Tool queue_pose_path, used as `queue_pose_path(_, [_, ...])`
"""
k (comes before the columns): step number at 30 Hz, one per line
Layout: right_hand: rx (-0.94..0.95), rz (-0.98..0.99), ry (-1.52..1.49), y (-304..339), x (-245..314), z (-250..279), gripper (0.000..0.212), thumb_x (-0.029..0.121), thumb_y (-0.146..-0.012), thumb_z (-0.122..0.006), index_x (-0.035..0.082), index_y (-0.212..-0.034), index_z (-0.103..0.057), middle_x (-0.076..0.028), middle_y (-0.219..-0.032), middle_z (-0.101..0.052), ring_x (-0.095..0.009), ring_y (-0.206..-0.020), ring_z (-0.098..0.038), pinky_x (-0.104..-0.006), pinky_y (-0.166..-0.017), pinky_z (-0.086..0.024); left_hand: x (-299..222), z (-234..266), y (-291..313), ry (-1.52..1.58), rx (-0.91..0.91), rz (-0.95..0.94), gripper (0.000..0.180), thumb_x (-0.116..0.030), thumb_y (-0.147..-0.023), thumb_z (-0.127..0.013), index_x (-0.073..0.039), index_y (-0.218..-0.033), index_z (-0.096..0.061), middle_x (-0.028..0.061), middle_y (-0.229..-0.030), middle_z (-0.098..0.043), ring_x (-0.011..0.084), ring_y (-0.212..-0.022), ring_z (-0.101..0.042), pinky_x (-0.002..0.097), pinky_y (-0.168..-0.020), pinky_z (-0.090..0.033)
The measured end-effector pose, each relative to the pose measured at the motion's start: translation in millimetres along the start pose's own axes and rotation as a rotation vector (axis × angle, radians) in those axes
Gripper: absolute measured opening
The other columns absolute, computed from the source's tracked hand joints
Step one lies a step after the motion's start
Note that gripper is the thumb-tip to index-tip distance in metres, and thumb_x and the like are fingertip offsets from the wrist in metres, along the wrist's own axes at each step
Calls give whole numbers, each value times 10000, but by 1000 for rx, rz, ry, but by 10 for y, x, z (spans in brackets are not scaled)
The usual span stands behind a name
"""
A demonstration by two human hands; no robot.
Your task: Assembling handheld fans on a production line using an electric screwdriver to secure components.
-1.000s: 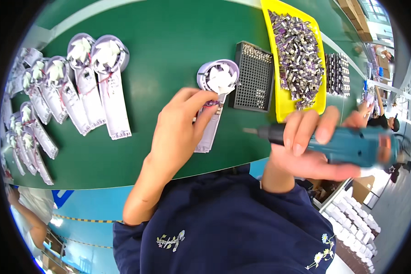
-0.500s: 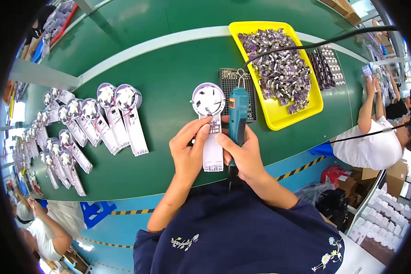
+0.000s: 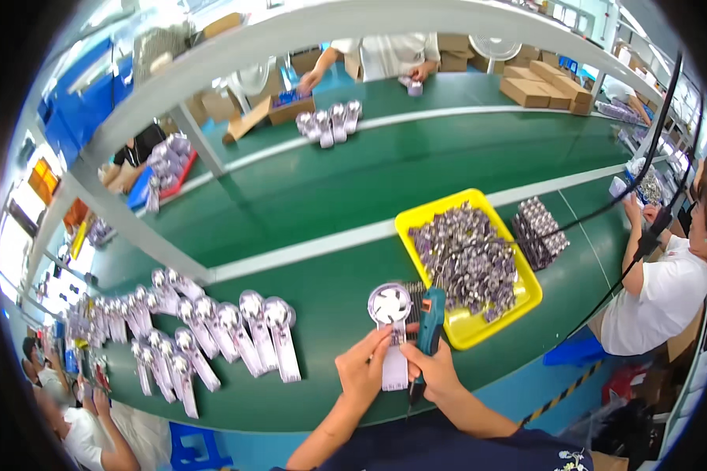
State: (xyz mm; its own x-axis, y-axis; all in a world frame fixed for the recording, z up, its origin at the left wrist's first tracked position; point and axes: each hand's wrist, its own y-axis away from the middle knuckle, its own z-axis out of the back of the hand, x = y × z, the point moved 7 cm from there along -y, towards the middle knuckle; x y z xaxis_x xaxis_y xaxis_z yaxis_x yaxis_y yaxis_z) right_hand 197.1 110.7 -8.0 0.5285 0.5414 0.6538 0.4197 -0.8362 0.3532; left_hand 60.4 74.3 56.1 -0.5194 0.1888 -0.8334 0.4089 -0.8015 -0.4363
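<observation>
The round-headed white unit (image 3: 391, 330) is pinned on the near bench (image 3: 322, 188) by left-hand fingers (image 3: 377, 345) while the clenched right hand (image 3: 436, 373) drives the teal screwdriver (image 3: 430, 326); finished units (image 3: 212, 330) lie left, many parts remain in the yellow tray (image 3: 526, 302).

Teal screwdriver (image 3: 430, 331), yellow tray (image 3: 526, 302), seemingly purple parts (image 3: 467, 255)

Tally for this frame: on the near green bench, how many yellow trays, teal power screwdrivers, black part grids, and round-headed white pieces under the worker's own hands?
Yellow tray: 1
Teal power screwdriver, held in the right hand: 1
Black part grids: 2, one by the tray's right side, one partly hidden behind the screwdriver
Round-headed white piece under the left hand: 1
Total: 5
</observation>
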Motion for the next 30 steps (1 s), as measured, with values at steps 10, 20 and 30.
queue_pose_path(10, [-73,186,52,131,716,742,359,115,-991,-575,100,-1326,-447,-176,-1017,-678,-120,-471,-468,-292,-430,-387,569,-676,-1816,24,-12,-17,282,-226,-989,-646,4,-1125,-737,42,-773,-695,59,-690,-536,254,-605,-451])
queue_pose_path(20, [-636,431,-17,617,681,1505,299,187,-999,-600,61,-1241,-478,-55,-738,-513,-147,-482,-444,-320,-447,-406,1626,-1496,-3977,-108,-16,-182,236,-235,-949,-650,-27,-1021,-736,213,-790,-678,338,-695,-686,374,-639,-498])
queue_pose_path(30, [-756,332,283,565,921,1097,362,172,-1002,-600,-10,-1260,-423,-74,-649,-499,-138,-474,-420,-276,-452,-366,3205,-2456,-5802,-313,-30,-58,351,-324,-1004,-535,-28,-1068,-712,194,-1066,-714,392,-1026,-663,473,-898,-499])
